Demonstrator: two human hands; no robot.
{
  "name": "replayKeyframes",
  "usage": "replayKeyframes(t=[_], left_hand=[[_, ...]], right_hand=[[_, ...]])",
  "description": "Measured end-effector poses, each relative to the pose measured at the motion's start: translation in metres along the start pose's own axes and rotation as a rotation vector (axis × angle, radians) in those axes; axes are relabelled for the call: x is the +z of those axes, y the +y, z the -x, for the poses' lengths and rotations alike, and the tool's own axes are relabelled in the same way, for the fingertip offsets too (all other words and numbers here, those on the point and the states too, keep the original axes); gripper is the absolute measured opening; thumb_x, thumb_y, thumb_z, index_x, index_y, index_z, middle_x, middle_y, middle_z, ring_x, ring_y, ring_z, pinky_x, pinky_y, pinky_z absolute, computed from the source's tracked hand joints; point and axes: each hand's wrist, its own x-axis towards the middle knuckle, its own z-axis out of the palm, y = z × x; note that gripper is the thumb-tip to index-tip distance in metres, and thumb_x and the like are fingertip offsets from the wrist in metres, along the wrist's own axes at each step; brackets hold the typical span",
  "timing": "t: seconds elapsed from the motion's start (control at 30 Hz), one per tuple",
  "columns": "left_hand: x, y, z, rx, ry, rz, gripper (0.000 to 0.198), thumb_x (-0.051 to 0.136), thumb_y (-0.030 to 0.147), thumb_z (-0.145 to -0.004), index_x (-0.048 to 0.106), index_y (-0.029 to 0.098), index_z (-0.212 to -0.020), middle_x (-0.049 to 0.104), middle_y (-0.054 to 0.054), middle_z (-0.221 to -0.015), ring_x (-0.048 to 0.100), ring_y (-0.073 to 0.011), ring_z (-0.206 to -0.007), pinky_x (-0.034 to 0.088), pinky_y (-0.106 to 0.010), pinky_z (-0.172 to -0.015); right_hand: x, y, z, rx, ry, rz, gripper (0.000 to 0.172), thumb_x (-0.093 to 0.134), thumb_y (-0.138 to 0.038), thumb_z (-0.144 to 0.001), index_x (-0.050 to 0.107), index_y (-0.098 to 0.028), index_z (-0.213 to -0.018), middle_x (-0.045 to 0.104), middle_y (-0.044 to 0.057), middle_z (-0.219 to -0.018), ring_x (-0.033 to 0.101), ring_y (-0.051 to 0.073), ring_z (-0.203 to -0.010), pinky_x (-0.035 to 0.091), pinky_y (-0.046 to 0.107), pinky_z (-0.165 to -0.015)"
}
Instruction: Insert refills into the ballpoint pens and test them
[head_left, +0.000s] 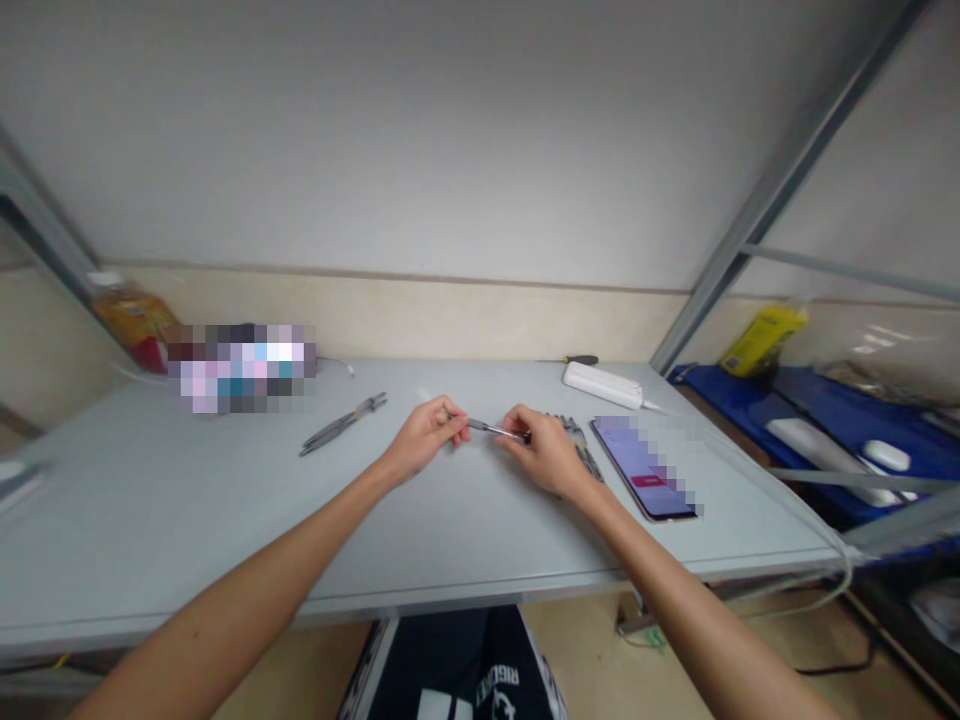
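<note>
1. Grey counter point(187, 540) against a white wall; a thin metal tool point(495, 430) is held above its middle.
2. Left hand point(424, 440) fingers pinch one end; right hand point(544, 455) fingers pinch the other.
3. Keep both pinches firm and level, clear of the phone point(645, 465) towards the right edge and the pliers point(341, 425) to the left.

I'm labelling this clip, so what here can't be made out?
All in the head view:
- Thin metal tool: both ends hidden by the left hand and right hand.
- Phone: screen partly pixelated.
- Items at the table's far left: pixelated.
- Dark strip: half hidden behind the right hand.
</note>
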Motion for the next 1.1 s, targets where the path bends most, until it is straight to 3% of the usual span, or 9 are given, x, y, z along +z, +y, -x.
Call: replayKeyframes(t=[0.1,0.27,0.5,0.57,0.73,0.87,0.93,1.0,1.1], left_hand=[[0.0,0.0,0.0,-0.05,-0.002,0.118,0.028,0.064,0.037,-0.075,0.047,0.016,-0.072,0.062,0.0,-0.062,0.052,-0.008,-0.053,0.037,-0.022,-0.054],[0.0,0.002,-0.001,-0.116,0.015,0.24,0.027,0.068,0.035,-0.073,0.049,0.016,-0.072,0.062,-0.001,-0.061,0.053,-0.008,-0.054,0.038,-0.021,-0.055],[0.001,0.003,-0.001,-0.138,0.029,0.312,0.023,0.067,0.033,-0.074,0.053,0.014,-0.076,0.065,-0.004,-0.068,0.055,-0.0091,-0.059,0.042,-0.024,-0.061],[0.001,0.003,-0.001,-0.138,0.043,0.3,0.023,0.067,0.032,-0.074,0.053,0.014,-0.075,0.065,-0.003,-0.067,0.055,-0.0089,-0.058,0.041,-0.024,-0.061],[0.0,0.003,-0.001,-0.136,0.078,0.282,0.023,0.067,0.032,-0.073,0.052,0.014,-0.074,0.064,-0.003,-0.065,0.054,-0.0088,-0.057,0.041,-0.024,-0.06],[0.0,0.005,-0.002,-0.148,0.082,0.291,0.023,0.067,0.031,-0.072,0.051,0.014,-0.072,0.064,-0.003,-0.063,0.052,-0.0083,-0.055,0.04,-0.022,-0.057],[0.0,0.005,-0.002,-0.144,0.081,0.305,0.023,0.067,0.031,-0.072,0.051,0.014,-0.071,0.063,-0.003,-0.062,0.052,-0.0083,-0.055,0.039,-0.022,-0.057],[-0.001,0.005,-0.002,-0.135,0.087,0.315,0.023,0.067,0.03,-0.071,0.051,0.014,-0.071,0.063,-0.002,-0.062,0.052,-0.0083,-0.055,0.039,-0.022,-0.057],[-0.003,0.004,-0.003,-0.13,0.103,0.31,0.023,0.067,0.031,-0.071,0.051,0.015,-0.073,0.064,-0.002,-0.063,0.053,-0.0082,-0.055,0.039,-0.022,-0.058]], right_hand=[[-0.004,-0.004,0.0,0.044,-0.006,-0.013,0.02,0.059,-0.034,-0.078,0.061,-0.017,-0.088,0.061,-0.001,-0.066,0.052,0.012,-0.059,0.034,0.022,-0.059],[-0.01,-0.005,-0.002,0.098,-0.119,-0.013,0.041,0.041,-0.039,-0.088,0.062,-0.016,-0.062,0.054,-0.002,-0.049,0.047,0.011,-0.049,0.031,0.023,-0.055],[-0.01,-0.004,-0.001,0.138,0.017,-0.093,0.02,0.06,-0.035,-0.076,0.065,-0.017,-0.079,0.064,0.0,-0.066,0.053,0.012,-0.06,0.035,0.021,-0.057],[-0.01,-0.005,-0.001,0.144,0.03,-0.099,0.024,0.058,-0.039,-0.077,0.066,-0.017,-0.08,0.063,0.0,-0.064,0.053,0.012,-0.058,0.035,0.022,-0.056],[-0.013,-0.007,-0.003,0.183,-0.062,-0.09,0.041,0.042,-0.039,-0.086,0.065,-0.016,-0.061,0.061,0.001,-0.054,0.051,0.012,-0.05,0.035,0.024,-0.054],[-0.01,-0.001,-0.004,0.144,0.025,-0.167,0.019,0.059,-0.034,-0.075,0.067,-0.017,-0.078,0.067,0.003,-0.075,0.057,0.014,-0.064,0.039,0.024,-0.06],[-0.009,0.002,-0.004,0.138,0.083,-0.193,0.024,0.064,-0.036,-0.071,0.066,-0.017,-0.086,0.068,0.004,-0.081,0.057,0.014,-0.066,0.041,0.024,-0.061],[-0.008,0.004,-0.004,0.159,0.082,-0.198,0.028,0.06,-0.04,-0.074,0.066,-0.017,-0.088,0.066,0.003,-0.075,0.056,0.013,-0.062,0.04,0.024,-0.059],[-0.01,0.003,-0.004,0.208,-0.015,-0.183,0.037,0.046,-0.044,-0.084,0.066,-0.016,-0.071,0.059,0.0,-0.054,0.051,0.012,-0.05,0.037,0.023,-0.053]])
